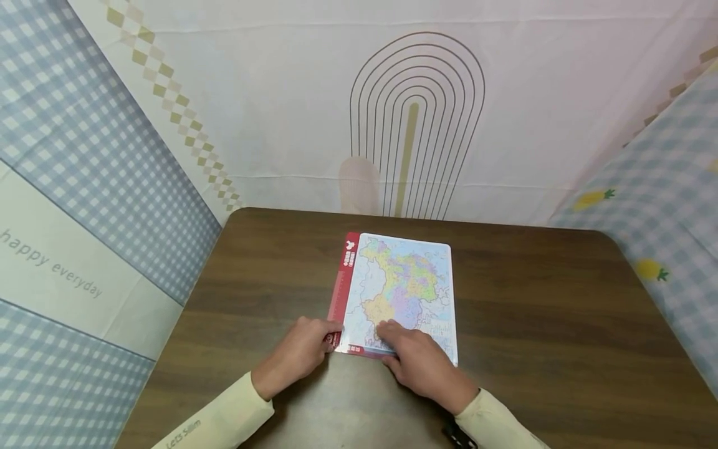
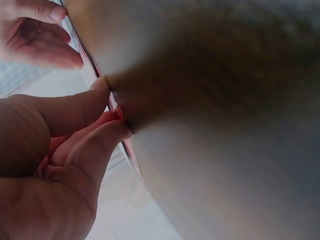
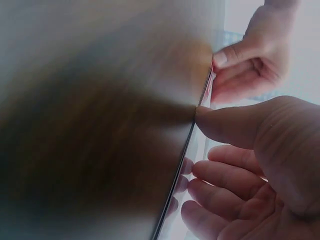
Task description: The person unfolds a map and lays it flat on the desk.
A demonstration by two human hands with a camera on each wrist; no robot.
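Observation:
A glossy coloured map point(image 1: 406, 280) with a red strip down its left side lies flat on the brown table. At its near left corner, my left hand point(image 1: 303, 349) grips the edge between thumb and fingers. The fingertips of my right hand point(image 1: 423, 362) rest on the map's near part, with the thumb down at the near edge. From the left wrist view, the left thumb and another finger point(image 2: 102, 142) meet at the map's thin edge. In the right wrist view, the right fingers are spread loosely over the glossy surface, and their reflections show.
The dark wood-grain table point(image 1: 538, 312) extends on both sides of the map. Behind it hangs a pale cloth point(image 1: 280, 112) with arch drawings. Blue checked cloth point(image 1: 67, 125) hangs at the left, and more with pineapple prints at the right.

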